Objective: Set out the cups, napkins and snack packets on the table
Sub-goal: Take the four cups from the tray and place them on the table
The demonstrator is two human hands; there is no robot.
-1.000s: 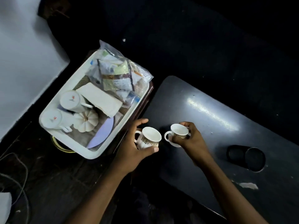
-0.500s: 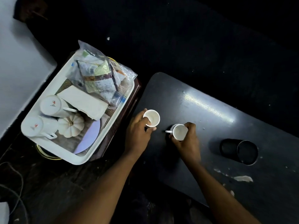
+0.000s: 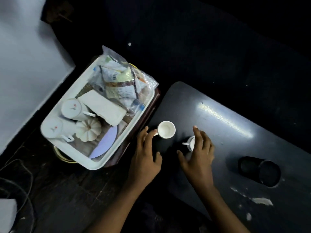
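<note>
Two small white cups stand upright on the dark table (image 3: 227,125). The left cup (image 3: 166,129) is near the table's left end, and my left hand (image 3: 145,157) is just below it, fingers spread, holding nothing. The right cup (image 3: 191,143) is partly hidden by my right hand (image 3: 198,153), which hovers over it with fingers apart. A white tray (image 3: 116,145) to the left holds two larger white mugs (image 3: 73,109) (image 3: 53,128) lying on their sides, a folded white napkin stack (image 3: 102,107) and a clear bag of snack packets (image 3: 121,81).
A white pumpkin-shaped piece (image 3: 89,130) and a pale lilac plate (image 3: 105,143) also lie in the tray. A black cup (image 3: 260,170) lies on its side at the table's right. White scraps (image 3: 262,200) mark the table's near right. Cables (image 3: 20,179) run over the dark floor.
Both hands set their small cups down on the table and let go. The fingers opened and drew back slightly toward me.
</note>
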